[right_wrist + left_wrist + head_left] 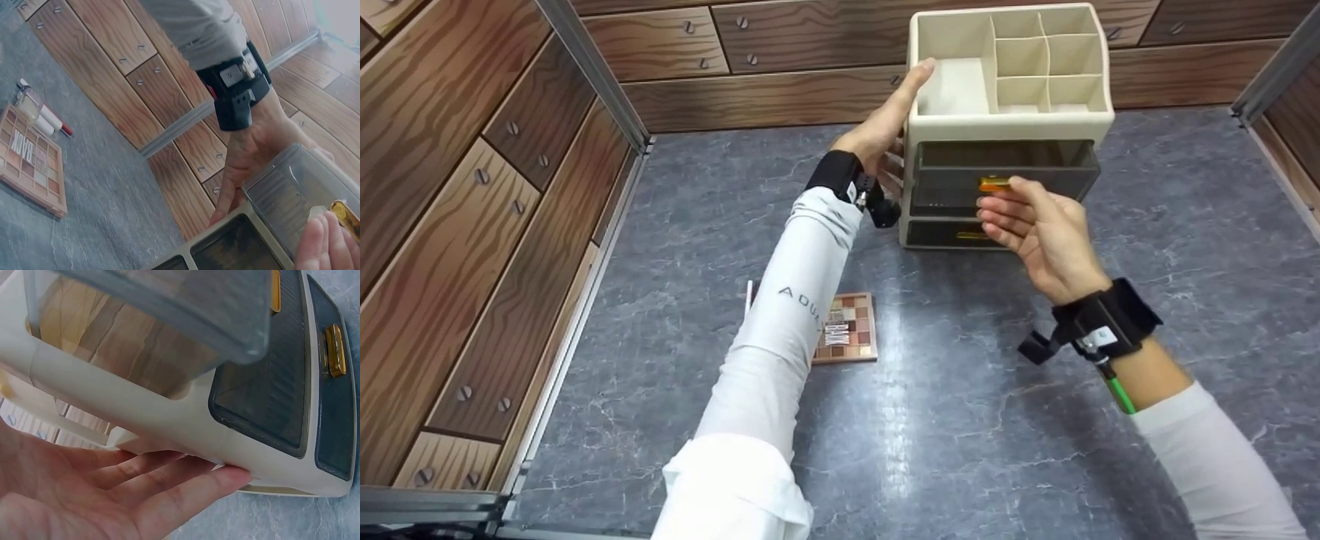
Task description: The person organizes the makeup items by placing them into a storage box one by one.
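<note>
A grey marbled worktop (660,247) is seen, enclosed on three sides by panels printed with wooden drawer fronts (472,225) and framed by metal rails (592,71). At the far edge of the worktop a cream organizer (1009,124) is set upright, with open compartments on top and smoky grey drawers below. The upper drawer (1005,176) is slid partly out, and its gold handle (994,184) is pinched by the fingertips of the right hand (1039,232), the other fingers being loosely curled. The left hand (885,124) is laid flat against the organizer's left side, fingers straight, with the thumb resting on the top rim. Nearer the person, well apart from the organizer, an eyeshadow palette (847,330) lies flat, partly hidden by the left sleeve (787,322). Just beside the palette a slim white tube with a red tip (45,115) is seen.
</note>
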`<state>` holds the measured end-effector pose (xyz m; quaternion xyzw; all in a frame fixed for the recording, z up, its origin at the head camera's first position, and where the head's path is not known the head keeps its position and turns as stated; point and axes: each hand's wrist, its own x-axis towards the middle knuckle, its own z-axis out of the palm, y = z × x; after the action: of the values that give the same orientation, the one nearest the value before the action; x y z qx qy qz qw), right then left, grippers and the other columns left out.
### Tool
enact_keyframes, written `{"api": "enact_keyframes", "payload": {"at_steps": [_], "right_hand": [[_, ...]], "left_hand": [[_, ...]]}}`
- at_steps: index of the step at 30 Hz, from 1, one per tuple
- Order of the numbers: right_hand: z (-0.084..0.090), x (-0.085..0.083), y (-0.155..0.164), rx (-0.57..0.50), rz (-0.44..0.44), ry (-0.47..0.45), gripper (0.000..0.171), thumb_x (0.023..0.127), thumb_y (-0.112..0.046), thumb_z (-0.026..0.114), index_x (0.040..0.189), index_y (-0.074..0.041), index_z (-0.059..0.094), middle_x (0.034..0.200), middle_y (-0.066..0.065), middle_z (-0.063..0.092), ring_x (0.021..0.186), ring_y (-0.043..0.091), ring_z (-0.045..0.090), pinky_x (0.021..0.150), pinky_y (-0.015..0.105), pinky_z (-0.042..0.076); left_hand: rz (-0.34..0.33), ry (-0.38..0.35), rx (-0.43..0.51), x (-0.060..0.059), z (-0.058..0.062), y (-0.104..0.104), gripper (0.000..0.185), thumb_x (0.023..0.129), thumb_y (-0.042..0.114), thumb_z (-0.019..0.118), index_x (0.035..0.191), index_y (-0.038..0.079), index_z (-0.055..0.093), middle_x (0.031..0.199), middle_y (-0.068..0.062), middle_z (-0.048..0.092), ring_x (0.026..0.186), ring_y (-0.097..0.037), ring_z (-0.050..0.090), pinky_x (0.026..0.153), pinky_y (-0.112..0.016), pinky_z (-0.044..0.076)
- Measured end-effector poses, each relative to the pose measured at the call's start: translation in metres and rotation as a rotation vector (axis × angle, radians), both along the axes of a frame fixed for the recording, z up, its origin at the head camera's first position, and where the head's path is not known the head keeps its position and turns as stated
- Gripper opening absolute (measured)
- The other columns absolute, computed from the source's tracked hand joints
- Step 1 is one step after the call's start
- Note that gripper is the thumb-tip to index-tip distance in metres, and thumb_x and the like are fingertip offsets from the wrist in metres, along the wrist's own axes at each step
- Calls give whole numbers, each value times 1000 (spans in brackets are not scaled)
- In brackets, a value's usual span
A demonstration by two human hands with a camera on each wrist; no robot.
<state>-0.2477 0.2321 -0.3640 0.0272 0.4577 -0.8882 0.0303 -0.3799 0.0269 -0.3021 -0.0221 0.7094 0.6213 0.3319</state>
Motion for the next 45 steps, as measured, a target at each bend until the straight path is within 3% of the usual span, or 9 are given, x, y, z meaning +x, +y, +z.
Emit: {"api": "enact_keyframes", "payload": {"at_steps": [20, 27, 31, 36, 45], "right_hand": [[-11, 40, -12, -27, -59, 79, 24, 93, -14, 62, 96, 10, 65, 84, 20, 71, 72, 25, 70, 66, 31, 59], [-14, 50, -14, 18, -105, 116, 25, 93, -14, 62, 95, 11, 65, 82, 20, 71, 71, 25, 70, 65, 32, 59], [-16, 56, -16, 13, -139, 132, 25, 93, -13, 62, 94, 11, 65, 79, 20, 70, 68, 25, 70, 62, 32, 59], [-16, 63, -20, 35, -188, 119, 22, 93, -12, 63, 83, 8, 67, 67, 14, 69, 57, 20, 67, 52, 28, 56], [-18, 65, -26, 115, -195, 13, 29, 92, -21, 64, 74, 1, 68, 62, 9, 67, 51, 17, 63, 50, 25, 54]], "left_hand": [[-3, 36, -16, -1, -3, 3, 85, 70, 89, 39, 116, 18, 52, 117, -18, 50, 97, -41, 60, 71, -60, 52], [-9, 67, -13, -3, -4, 3, 90, 72, 88, 38, 130, 20, 47, 120, -19, 49, 98, -41, 60, 71, -59, 53], [-6, 58, -14, -3, -6, 3, 88, 72, 88, 38, 127, 19, 49, 117, -19, 51, 96, -40, 61, 71, -59, 53], [16, 48, -47, -1, -6, 5, 85, 68, 91, 39, 111, 19, 56, 112, -19, 57, 91, -37, 65, 71, -55, 55], [33, 63, -54, -1, -3, 4, 86, 68, 91, 38, 108, 18, 58, 110, -18, 59, 90, -36, 66, 70, -54, 55]]}}
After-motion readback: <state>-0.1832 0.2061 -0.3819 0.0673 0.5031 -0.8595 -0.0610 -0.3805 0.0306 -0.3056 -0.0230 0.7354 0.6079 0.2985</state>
